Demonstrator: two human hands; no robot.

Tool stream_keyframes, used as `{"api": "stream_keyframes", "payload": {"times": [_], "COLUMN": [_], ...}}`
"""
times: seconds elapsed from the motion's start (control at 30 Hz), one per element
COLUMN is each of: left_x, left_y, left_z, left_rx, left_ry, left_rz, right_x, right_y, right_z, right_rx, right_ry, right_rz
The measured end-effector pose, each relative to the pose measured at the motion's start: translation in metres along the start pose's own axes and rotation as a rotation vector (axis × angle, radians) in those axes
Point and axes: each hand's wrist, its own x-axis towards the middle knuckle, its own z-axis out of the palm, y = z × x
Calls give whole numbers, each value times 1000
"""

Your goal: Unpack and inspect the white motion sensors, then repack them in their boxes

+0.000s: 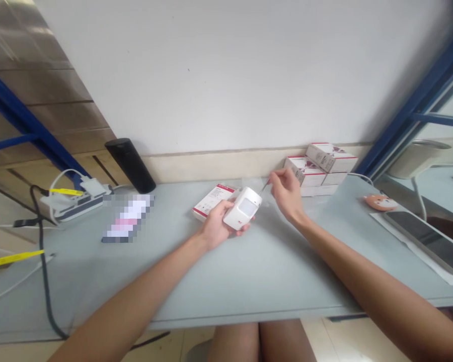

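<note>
My left hand (215,229) is wrapped round a white motion sensor (243,207) above the middle of the table. The sensor's pale window faces up and its body is tilted. In the fingers of my right hand (286,195) is a thin screwdriver (265,186), its handle mostly hidden. The dark shaft reaches toward the sensor's upper right end; whether the tip touches it I cannot tell. Behind my left hand lies a white and red box (219,195). A clear plastic bag (252,183) is partly covered by the sensor.
Small boxes (317,173) are stacked against the wall at the back right. To the left are a black cylinder (131,166), a blurred phone (126,221) and a power strip (83,203) with cables. An orange toy-like object (380,202) and a dark-screened tablet (426,239) lie right.
</note>
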Motion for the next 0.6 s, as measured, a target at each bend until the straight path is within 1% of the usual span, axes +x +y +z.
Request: {"api": "stream_keyframes", "payload": {"times": [0.1, 0.3, 0.5, 0.6], "left_x": [0, -1, 2, 3], "left_y": [0, -2, -5, -6], "left_z": [0, 2, 1, 1], "left_rx": [-24, -20, -34, -34], "left_ry": [21, 71, 129, 147], "left_rz": [10, 17, 38, 44], "right_x": [-3, 3, -11, -13], "right_y": [5, 12, 11, 8], "right_z": [5, 1, 7, 8], "right_rx": [-19, -29, -151, -196], "right_ry": [18, -35, -184, -222], "right_rz": [-118, -87, -86, -73]}}
